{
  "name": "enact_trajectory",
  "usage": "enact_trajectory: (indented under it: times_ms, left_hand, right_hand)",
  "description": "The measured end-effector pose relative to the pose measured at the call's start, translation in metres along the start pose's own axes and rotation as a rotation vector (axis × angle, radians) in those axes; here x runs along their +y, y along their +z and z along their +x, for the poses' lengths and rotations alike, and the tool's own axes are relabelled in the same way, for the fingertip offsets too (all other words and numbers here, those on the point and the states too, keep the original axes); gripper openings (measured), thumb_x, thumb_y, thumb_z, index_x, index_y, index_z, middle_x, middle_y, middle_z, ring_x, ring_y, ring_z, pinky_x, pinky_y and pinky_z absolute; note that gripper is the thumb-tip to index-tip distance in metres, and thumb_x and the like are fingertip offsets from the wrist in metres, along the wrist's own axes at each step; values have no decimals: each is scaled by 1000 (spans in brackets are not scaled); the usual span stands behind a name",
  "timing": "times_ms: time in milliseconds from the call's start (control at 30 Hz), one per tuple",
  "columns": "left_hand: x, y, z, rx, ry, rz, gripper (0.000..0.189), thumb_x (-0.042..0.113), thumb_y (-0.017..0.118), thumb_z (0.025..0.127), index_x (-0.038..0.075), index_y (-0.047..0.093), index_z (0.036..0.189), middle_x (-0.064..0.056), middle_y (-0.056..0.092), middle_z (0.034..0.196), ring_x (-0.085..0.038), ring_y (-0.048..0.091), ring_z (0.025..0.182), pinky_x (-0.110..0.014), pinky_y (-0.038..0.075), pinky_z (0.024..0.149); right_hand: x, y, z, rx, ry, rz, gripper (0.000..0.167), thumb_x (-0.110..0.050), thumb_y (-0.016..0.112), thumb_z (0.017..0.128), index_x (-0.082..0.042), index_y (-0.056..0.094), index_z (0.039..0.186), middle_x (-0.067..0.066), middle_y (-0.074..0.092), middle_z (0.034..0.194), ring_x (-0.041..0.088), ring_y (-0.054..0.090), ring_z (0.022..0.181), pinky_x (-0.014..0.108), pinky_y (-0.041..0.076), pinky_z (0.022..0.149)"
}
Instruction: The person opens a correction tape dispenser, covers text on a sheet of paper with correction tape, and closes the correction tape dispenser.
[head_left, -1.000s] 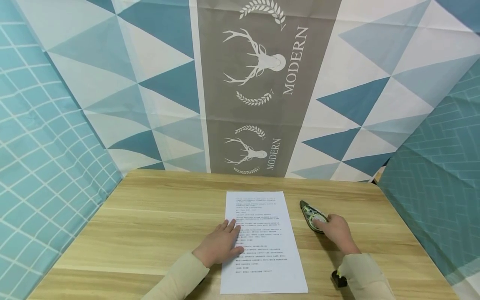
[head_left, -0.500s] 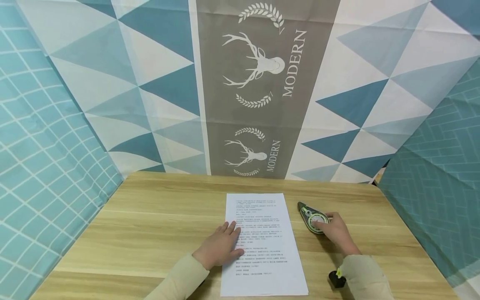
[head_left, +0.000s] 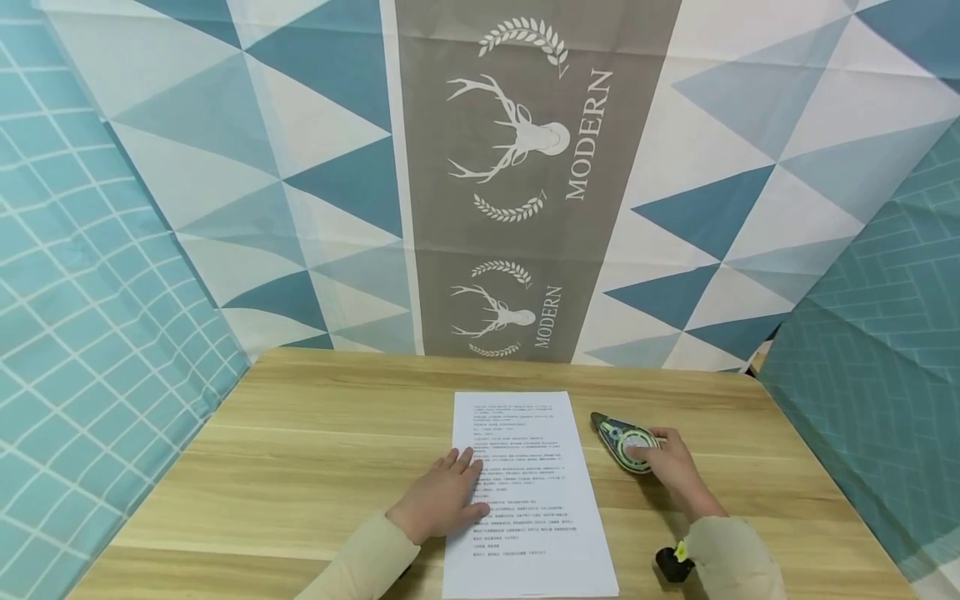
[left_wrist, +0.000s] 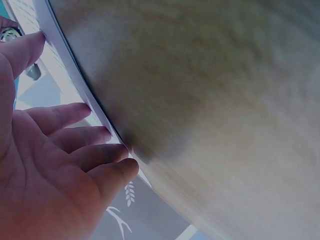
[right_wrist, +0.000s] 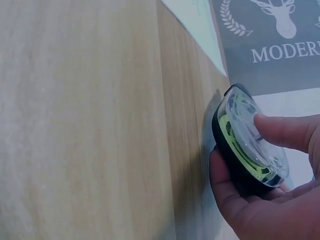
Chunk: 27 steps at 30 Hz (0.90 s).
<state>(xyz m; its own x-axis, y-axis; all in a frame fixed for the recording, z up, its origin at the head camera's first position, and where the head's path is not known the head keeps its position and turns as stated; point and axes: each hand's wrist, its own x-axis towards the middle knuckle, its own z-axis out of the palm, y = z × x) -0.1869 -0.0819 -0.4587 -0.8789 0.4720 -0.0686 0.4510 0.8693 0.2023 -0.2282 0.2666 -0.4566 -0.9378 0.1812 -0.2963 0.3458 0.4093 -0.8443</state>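
A printed white sheet of paper point(head_left: 536, 575) lies lengthwise on the wooden table. My left hand point(head_left: 438, 497) rests flat across its left edge, fingers stretched out and slightly spread. In the left wrist view, the fingertips point(left_wrist: 120, 152) sit right at the paper's edge. To the right of the sheet, my right hand point(head_left: 675, 467) grips a correction tape point(head_left: 617, 437) with a clear cover and green and black body. Its narrow tip points away and to the left. The right wrist view shows the thumb point(right_wrist: 280, 131) on the clear cover and fingers under the dark side.
The wooden table point(head_left: 300, 450) ends at a patterned cloth backdrop point(head_left: 510, 233) behind it. Blue tiled-print cloths point(head_left: 97, 333) hang along both sides. A small black device point(head_left: 675, 565) sits at the right wrist by the sleeve.
The correction tape has turned slightly, its tip swinging left toward the sheet, with the right hand shifting a little. My left hand stays on the paper. The head view has tilted up slightly.
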Motion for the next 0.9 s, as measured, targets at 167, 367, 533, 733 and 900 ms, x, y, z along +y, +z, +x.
enact_trajectory:
  times_ms: [167, 367, 533, 733, 900]
  left_hand:
    - [0, -1, 0, 1, -3, -1, 69, 49, 56, 87, 1, 47, 136, -21, 41, 144, -40, 38, 134, -49, 33, 110]
    - [0, -2, -1, 11, 11, -10, 66, 47, 56, 88, 1, 48, 134, -20, 43, 142, -39, 39, 133, -50, 34, 109]
    - [-1, -5, -2, 49, 40, -18, 59, 43, 57, 89, 1, 52, 130, -21, 48, 138, -39, 43, 130, -51, 36, 107]
    - [-7, -9, -1, 102, 68, -41, 54, 37, 59, 89, -1, 54, 127, -23, 53, 133, -42, 46, 126, -53, 37, 106]
    - [-14, -17, 0, 127, 52, -118, 53, 33, 59, 90, -3, 52, 128, -23, 54, 131, -44, 46, 125, -53, 37, 106]
  right_hand:
    - [-2, 0, 0, -2, -39, 26, 68, -19, 59, 89, 7, 20, 139, 30, 33, 134, 35, 42, 116, 38, 40, 92]
    - [-7, 0, -4, -16, -75, 29, 66, -18, 59, 90, 6, 20, 138, 30, 32, 137, 36, 42, 119, 36, 41, 92]
    - [-9, 0, -8, -29, -110, 24, 63, -18, 59, 91, 5, 22, 137, 30, 35, 137, 34, 44, 119, 30, 43, 88]
    - [-14, 2, -12, -52, -157, 25, 60, -16, 59, 90, 4, 25, 135, 28, 40, 135, 29, 47, 114, 23, 44, 82]
    - [-18, 4, -14, -63, -185, 34, 58, -16, 62, 88, 3, 28, 132, 27, 45, 131, 27, 50, 110, 22, 44, 78]
